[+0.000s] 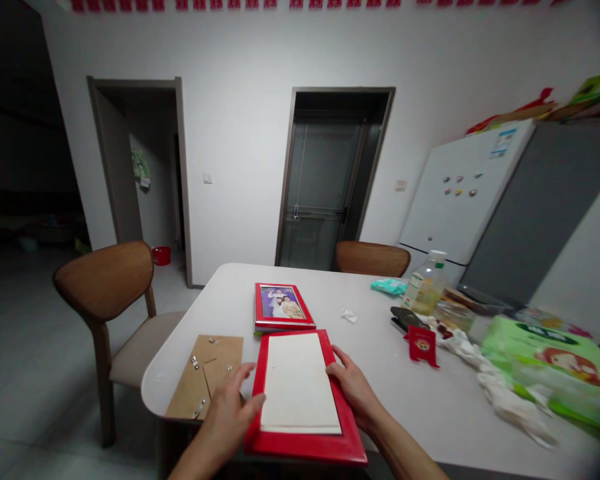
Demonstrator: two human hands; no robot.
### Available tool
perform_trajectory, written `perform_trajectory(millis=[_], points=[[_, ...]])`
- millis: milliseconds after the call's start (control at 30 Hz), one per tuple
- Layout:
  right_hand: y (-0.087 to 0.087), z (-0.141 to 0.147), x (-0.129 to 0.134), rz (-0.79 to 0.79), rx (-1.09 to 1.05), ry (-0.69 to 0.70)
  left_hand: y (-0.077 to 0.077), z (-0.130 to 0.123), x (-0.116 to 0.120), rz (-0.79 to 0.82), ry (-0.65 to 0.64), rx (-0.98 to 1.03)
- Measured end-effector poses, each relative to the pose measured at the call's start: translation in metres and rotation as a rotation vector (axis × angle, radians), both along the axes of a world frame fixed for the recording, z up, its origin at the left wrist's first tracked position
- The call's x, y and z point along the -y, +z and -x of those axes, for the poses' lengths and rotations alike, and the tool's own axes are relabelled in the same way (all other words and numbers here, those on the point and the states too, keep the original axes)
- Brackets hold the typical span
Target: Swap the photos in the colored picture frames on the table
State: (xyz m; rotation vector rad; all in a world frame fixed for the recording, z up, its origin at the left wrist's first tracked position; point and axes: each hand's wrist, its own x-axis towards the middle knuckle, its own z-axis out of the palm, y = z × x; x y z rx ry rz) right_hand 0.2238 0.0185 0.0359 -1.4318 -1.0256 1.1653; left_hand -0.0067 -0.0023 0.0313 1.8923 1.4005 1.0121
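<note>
A red picture frame point(351, 433) lies at the table's near edge, with a blank off-white sheet point(300, 383) filling its opening. My right hand point(354, 385) grips the frame's right side, its fingers partly hidden underneath. At the left side, my left hand point(229, 408) has its fingers apart, and the thumb touches the red border. Partly under that hand is a brown backing board point(200, 373) with small metal clips. Just beyond the frame sits a second red-edged frame point(307, 320) holding a photo of people against purple.
To the right stand a plastic bottle point(425, 283), a dark phone-like object point(407, 319), a red card stand point(423, 347) and a green tissue pack point(550, 367). Crumpled tissue point(349, 315) lies mid-table. Wooden chairs point(105, 280) flank the white table point(180, 347).
</note>
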Motion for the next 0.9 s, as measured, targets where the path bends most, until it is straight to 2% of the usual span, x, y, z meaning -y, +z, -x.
perform_trajectory(millis=[67,133,200,300,367,433,533,600,667,733,800,900], points=[[0.014,0.008,0.008,-0.039,-0.157,-0.016,0.004,-0.029,0.015,-0.043,-0.147,-0.016],[0.025,0.015,0.014,-0.084,-0.243,-0.022,0.006,-0.051,0.023,-0.084,-0.226,-0.053],[0.031,0.018,0.017,-0.107,-0.301,0.001,0.009,-0.063,0.025,-0.162,-0.254,-0.098],[0.027,0.016,0.014,-0.112,-0.308,0.036,0.013,-0.067,0.024,-0.312,-0.292,-0.150],[0.019,0.010,0.009,-0.109,-0.252,0.027,0.017,-0.061,0.022,-0.378,-0.271,-0.137],[0.010,0.003,0.004,-0.094,-0.158,0.002,0.021,-0.049,0.019,-0.384,-0.162,-0.071],[-0.005,-0.009,-0.005,-0.053,0.023,-0.007,0.023,-0.021,0.012,-0.248,0.102,0.090],[-0.014,-0.018,-0.010,-0.044,0.167,0.011,0.017,0.000,0.008,-0.119,0.222,0.220],[-0.024,-0.026,-0.015,-0.060,0.367,0.011,0.007,0.020,0.005,-0.014,0.247,0.332],[-0.031,-0.032,-0.018,-0.080,0.592,-0.020,-0.006,0.034,0.006,0.054,0.250,0.354],[-0.035,-0.035,-0.020,-0.094,0.761,-0.047,-0.018,0.041,0.007,0.090,0.256,0.298],[-0.036,-0.033,-0.021,-0.105,0.884,-0.059,-0.027,0.043,0.008,0.117,0.237,0.185]])
